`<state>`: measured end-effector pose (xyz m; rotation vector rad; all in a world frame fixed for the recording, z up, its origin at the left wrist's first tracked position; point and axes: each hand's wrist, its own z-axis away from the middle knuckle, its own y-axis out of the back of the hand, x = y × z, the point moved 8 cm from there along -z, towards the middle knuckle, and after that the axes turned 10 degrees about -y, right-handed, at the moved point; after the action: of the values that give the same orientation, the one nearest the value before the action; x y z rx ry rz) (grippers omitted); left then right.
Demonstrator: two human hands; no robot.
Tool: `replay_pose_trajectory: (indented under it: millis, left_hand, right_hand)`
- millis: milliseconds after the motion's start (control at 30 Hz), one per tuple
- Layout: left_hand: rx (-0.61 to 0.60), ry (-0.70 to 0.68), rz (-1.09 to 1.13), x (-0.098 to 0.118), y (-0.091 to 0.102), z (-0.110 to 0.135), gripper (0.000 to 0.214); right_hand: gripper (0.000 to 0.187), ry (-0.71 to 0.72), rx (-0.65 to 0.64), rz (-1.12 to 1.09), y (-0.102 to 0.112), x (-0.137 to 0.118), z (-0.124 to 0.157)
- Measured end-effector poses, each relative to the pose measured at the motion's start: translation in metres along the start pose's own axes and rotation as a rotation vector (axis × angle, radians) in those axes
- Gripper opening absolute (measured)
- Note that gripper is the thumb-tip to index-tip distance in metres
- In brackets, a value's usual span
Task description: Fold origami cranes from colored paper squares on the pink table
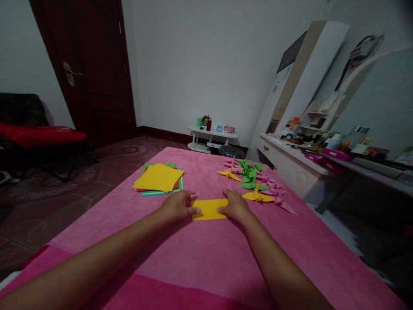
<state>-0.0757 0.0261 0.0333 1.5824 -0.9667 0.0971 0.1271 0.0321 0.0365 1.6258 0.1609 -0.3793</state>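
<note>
A yellow sheet of origami paper (209, 209), in the shape of a wide rectangle, is held between my hands just above or on the pink cloth. My left hand (177, 206) pinches its left end, thumb on the near face. At the right end, my right hand (237, 206) grips it the same way. Beyond my left hand lies a stack of square coloured paper (158, 177), yellow on top with red, green, white and blue edges showing. Folded paper cranes in green (249, 172), yellow (258, 196) and pink (274, 188) sit past my right hand.
A pink cloth (193, 258) covers the table under my arms. Behind it stand a round dark stool (231, 151) and a low white stand (211, 131). To the right is a dressing table (290, 157) crowded with small items; a red folding chair (41, 134) stands left.
</note>
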Motion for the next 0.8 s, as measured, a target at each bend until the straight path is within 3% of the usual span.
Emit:
replay_pose_trajectory:
  millis: [67,167,367,433,500,600,800]
  left_hand:
    - [-0.027,-0.054,-0.098,0.007,-0.007,-0.002,0.082]
    - [-0.052,-0.090,-0.206,0.013,-0.012,0.000,0.083]
    - [-0.084,-0.090,-0.226,0.013,-0.013,0.003,0.079]
    - [-0.085,-0.089,-0.218,0.012,-0.014,0.002,0.077]
    - [-0.074,-0.092,-0.205,0.012,-0.014,0.002,0.075]
    - [-0.025,-0.118,-0.148,0.014,-0.012,0.003,0.074]
    - [0.182,-0.138,0.158,0.014,-0.003,0.002,0.042]
  right_hand:
    - [0.078,-0.016,-0.031,-0.135,-0.007,0.016,-0.011]
    - [0.073,0.014,-0.049,-0.342,-0.012,0.030,-0.015]
    - [0.065,0.045,-0.001,-0.415,-0.008,0.034,-0.014]
    - [0.056,0.038,0.012,-0.442,-0.007,0.035,-0.015]
    - [0.036,0.032,0.013,-0.483,-0.006,0.037,-0.016]
    - [0.012,0.039,0.011,-0.563,-0.006,0.037,-0.016]
    - [0.020,0.047,-0.114,-1.002,-0.003,0.037,-0.014]
